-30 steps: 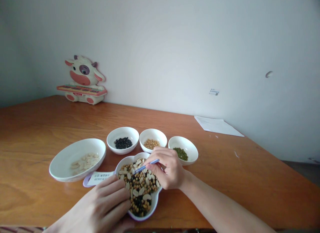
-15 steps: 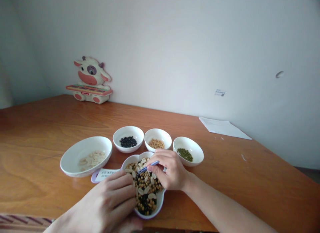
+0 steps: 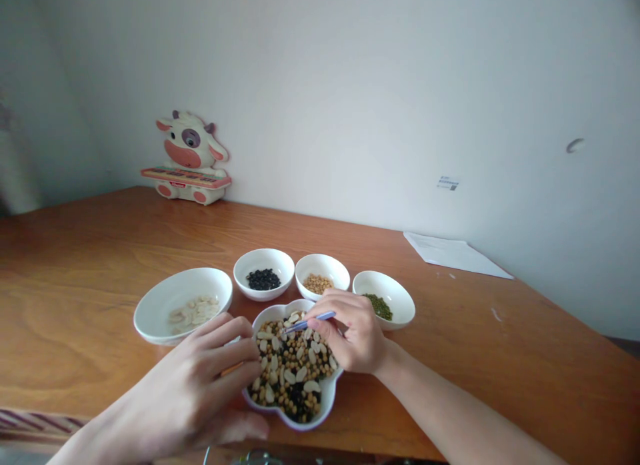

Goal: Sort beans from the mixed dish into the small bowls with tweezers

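Observation:
A flower-shaped white dish with a purple rim holds mixed peanuts, yellow beans and dark beans. Over its contents, my right hand pinches slim purple tweezers, their tip pointing left and down at the beans. My left hand is at the dish's left edge, fingers bent and apart, thumb low near the rim; nothing shows in it. Whether its fingertips touch the rim is hard to make out. The dish's left handle is hidden behind this hand.
Behind the dish stand white bowls of black beans, yellow beans and green beans. A larger bowl with peanut halves is at the left. Farther back are a cow toy keyboard and white paper by the wall.
My left hand has drawn back left from over the dish, uncovering more beans. The tweezers have lifted slightly. The whole view has shifted a little.

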A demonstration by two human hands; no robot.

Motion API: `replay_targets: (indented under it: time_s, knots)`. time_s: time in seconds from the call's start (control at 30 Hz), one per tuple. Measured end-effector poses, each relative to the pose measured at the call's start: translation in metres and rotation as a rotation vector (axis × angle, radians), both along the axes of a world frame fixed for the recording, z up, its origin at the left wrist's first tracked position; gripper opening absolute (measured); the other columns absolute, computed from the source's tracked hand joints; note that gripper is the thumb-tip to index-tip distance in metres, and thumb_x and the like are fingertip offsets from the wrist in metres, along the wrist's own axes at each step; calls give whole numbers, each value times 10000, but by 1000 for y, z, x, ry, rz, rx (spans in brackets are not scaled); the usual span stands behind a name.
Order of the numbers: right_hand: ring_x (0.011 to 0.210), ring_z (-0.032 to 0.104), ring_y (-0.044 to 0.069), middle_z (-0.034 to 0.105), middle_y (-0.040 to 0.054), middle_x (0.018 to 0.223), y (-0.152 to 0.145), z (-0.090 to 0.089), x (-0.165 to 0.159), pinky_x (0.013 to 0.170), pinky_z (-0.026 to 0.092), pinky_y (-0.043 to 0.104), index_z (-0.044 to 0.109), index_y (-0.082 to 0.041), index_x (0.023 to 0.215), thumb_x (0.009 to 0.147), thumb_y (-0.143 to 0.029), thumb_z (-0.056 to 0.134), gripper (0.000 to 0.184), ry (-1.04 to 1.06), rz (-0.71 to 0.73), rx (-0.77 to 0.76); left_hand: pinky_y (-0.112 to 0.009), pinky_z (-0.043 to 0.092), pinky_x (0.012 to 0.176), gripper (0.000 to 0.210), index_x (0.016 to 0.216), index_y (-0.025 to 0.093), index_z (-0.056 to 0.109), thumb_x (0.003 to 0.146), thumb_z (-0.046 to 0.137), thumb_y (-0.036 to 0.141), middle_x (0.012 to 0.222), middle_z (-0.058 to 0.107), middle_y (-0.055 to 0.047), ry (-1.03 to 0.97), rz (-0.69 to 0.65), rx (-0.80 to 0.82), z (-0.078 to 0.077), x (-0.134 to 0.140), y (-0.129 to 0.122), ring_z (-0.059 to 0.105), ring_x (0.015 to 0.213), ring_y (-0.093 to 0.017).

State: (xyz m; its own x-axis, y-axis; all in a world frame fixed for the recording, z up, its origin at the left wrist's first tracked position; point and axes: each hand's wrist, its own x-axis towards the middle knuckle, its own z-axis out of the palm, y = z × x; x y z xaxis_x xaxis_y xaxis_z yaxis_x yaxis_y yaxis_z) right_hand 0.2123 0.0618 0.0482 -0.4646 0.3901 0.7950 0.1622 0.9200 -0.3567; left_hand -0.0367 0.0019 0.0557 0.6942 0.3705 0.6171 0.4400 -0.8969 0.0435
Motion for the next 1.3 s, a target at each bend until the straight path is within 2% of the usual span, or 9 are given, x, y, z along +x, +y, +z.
replay_targets:
  time_s: [0.1,0.23,0.3,0.47,0.6,0.67,0.77,1.0,1.3]
  knots:
    - [604,636,195,731,60,711,2,8,7,595,512,339,692,-190,822,923,-141,574,163,63,-125,46,-332,528,721,274,965,211,664,936,660,483,792,641,-49,-6,12,-15,0,-2,1,599,762,-206]
    - [627,658,197,741,63,732,11,17,25,595,503,319,685,-196,813,942,-166,563,180,31,-450,146,-362,532,748,224,960,217,671,938,659,439,802,650,-57,-16,-6,-33,-1,3,3,616,780,-221]
    - [637,665,200,747,68,746,19,18,33,611,499,315,686,-188,814,945,-181,569,176,13,-548,170,-362,529,736,197,949,217,667,950,638,412,802,650,-58,-8,-36,-42,-2,8,4,622,776,-221]
    - [617,652,205,739,74,736,30,15,42,585,458,302,678,-178,805,942,-200,569,176,17,-673,157,-362,508,719,73,892,220,639,935,601,265,777,633,-49,24,-68,-104,-7,17,4,615,751,-217]
    - [567,612,199,700,62,673,27,18,45,553,420,297,650,-180,779,937,-212,569,180,60,-720,140,-346,477,685,127,806,224,595,930,570,217,748,615,-38,31,-70,-159,-10,19,2,590,709,-198]
    - [558,605,190,682,52,651,23,21,47,548,422,292,641,-183,774,942,-224,559,191,79,-684,126,-337,464,674,135,799,225,584,932,570,212,743,610,-33,24,-75,-159,-11,19,2,584,693,-192]
    - [538,598,166,666,31,630,16,21,43,530,440,275,635,-190,758,945,-255,534,222,58,-538,96,-333,459,684,120,817,223,588,934,568,204,743,606,-29,24,-81,-152,-13,17,1,582,688,-189]
    - [619,655,181,715,70,698,7,7,17,606,503,295,636,-169,779,917,-163,551,162,-13,-40,-3,-322,441,713,133,818,215,573,948,559,190,729,594,-18,30,-58,-149,-13,16,-1,569,685,-181]
    - [630,657,188,718,88,715,4,0,9,616,504,299,678,-143,824,901,-145,596,113,-72,99,-73,-326,415,687,141,823,216,584,955,540,191,716,594,-19,34,-54,-173,-11,14,-3,565,687,-186]
